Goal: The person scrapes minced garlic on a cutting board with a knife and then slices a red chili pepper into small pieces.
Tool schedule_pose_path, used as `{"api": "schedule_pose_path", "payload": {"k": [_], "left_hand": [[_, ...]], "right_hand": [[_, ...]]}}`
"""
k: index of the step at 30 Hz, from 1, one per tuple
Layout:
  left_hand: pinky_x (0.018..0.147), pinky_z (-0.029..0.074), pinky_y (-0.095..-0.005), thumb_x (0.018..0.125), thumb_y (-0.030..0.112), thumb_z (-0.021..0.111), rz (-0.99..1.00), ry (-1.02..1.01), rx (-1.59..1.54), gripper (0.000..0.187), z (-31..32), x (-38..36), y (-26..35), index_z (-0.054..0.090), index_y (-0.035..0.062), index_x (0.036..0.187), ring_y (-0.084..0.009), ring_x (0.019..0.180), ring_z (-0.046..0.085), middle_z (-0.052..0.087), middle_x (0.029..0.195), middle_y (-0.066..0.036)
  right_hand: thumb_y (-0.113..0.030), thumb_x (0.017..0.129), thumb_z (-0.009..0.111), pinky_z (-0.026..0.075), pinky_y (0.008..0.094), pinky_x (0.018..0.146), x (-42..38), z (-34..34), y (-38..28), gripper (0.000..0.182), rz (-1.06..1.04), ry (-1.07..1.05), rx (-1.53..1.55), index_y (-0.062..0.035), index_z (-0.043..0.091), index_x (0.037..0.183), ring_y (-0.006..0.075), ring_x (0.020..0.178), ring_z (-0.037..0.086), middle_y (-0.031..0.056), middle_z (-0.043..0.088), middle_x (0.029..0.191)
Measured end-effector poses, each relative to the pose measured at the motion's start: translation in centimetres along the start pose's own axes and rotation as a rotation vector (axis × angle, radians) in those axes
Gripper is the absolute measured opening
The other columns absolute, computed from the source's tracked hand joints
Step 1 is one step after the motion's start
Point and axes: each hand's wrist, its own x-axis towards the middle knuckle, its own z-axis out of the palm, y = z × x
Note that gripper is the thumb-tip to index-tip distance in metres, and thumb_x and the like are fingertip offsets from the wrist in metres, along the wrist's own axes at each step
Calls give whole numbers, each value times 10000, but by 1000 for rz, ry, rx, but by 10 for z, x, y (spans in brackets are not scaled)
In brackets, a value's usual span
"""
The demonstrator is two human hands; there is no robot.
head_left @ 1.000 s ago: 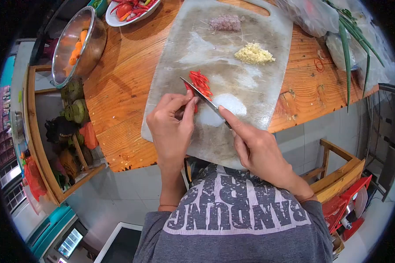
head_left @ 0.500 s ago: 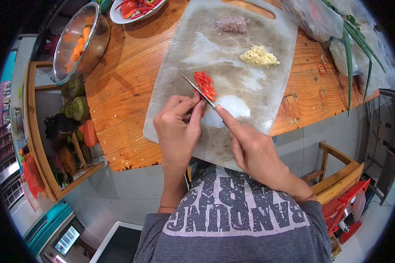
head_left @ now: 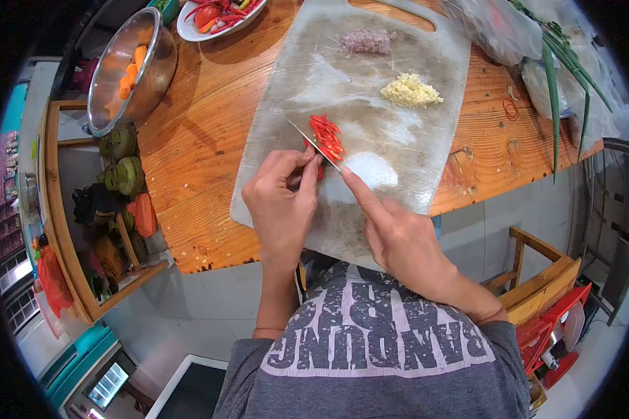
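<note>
My right hand (head_left: 402, 237) grips a knife (head_left: 313, 143), its index finger stretched along the top of the blade. The handle is hidden in the palm. My left hand (head_left: 284, 199) pinches a red chili (head_left: 321, 170) beside the blade, most of it covered by the fingers. Thin red chili strips (head_left: 326, 137) lie against the far side of the knife on the cutting board (head_left: 272, 119). Farther up the board are a pile of chopped purple pieces (head_left: 367, 41) and a pile of minced pale yellow pieces (head_left: 411, 91).
A metal bowl (head_left: 162, 70) with orange pieces stands at the table's left edge. Near it is a white dish (head_left: 201, 33) of red chilies. Plastic bags (head_left: 493, 31) and green stalks (head_left: 553, 105) lie at the right. A wooden stool (head_left: 541, 283) stands beyond the near table edge.
The board and bowl appear shifted very slightly in view. Both hands keep their hold, with only small shifts of the fingers and blade beside the chili strips.
</note>
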Motion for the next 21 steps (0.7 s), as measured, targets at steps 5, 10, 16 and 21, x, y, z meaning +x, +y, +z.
{"api": "schedule_pose_path", "payload": {"k": [5, 10, 16, 21], "left_hand": [[651, 570, -257, 853, -16, 739, -17, -45, 79, 158, -4, -2, 11, 753, -32, 1010, -141, 734, 698, 709, 886, -100], [638, 590, -287, 832, -19, 752, 17, -30, 73, 226, -1, -6, 7, 755, -13, 1058, -187, 716, 711, 695, 910, -120], [670, 572, -250, 854, -15, 743, -68, -71, 27, 187, -4, -4, 12, 757, -36, 1039, -125, 782, 690, 692, 912, -84], [669, 566, -246, 860, -12, 741, -95, -92, 35, 177, -5, -3, 13, 754, -44, 1034, -114, 783, 683, 688, 907, -81]], "right_hand": [[-36, 890, 608, 524, 484, 569, 6, -5, 13, 700, -53, 51, 169, -126, 367, 1541, 370, 636, 656, 189, 619, 773], [-29, 930, 587, 523, 473, 616, 10, -13, 1, 550, 148, 28, 234, -102, 445, 1456, 364, 688, 661, 201, 641, 804], [-48, 954, 570, 526, 465, 628, 11, -5, 10, 453, -59, 143, 243, -107, 489, 1396, 357, 746, 667, 190, 642, 835], [-49, 951, 575, 529, 465, 638, 7, -5, 9, 439, -2, 76, 230, -101, 510, 1382, 359, 735, 651, 171, 617, 830]]}}
